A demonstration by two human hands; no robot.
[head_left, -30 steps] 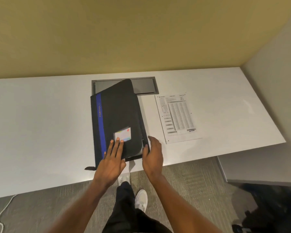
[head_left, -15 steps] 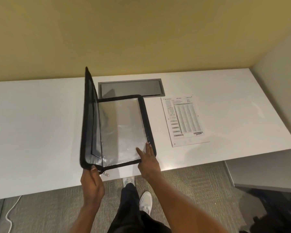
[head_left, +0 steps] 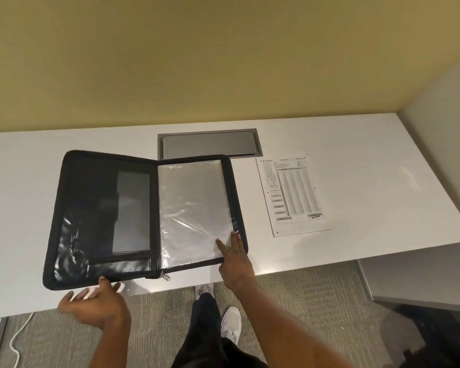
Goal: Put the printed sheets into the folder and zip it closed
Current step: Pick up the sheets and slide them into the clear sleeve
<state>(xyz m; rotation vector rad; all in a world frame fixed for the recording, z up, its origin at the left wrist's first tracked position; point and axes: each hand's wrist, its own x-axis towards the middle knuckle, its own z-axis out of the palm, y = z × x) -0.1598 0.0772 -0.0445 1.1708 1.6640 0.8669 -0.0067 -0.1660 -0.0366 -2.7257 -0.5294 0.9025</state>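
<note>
Your right hand presses flat, fingers apart, on the near corner of the folder, pinning the right half to the bench so it cannot slide. Your left hand sits under the near edge of the left cover, fingers spread and loose, gripping nothing; it looks placed to ease that cover down flat, and the cover appears slightly raised off the bench above it.

The folder lies open like a book, a soft black case with rounded corners and a zip track round the rim; the metal zip pull hangs just beside your left hand's fingertips. Beneath your right hand is a glossy, crinkled clear plastic sleeve that catches the light. Ahead of your left hand the inner cover carries dark pockets, also shiny.

The printed sheets, thin white paper with a dense table, lie flat on the bench well beyond your right hand's outer side, not yet touched.
</note>
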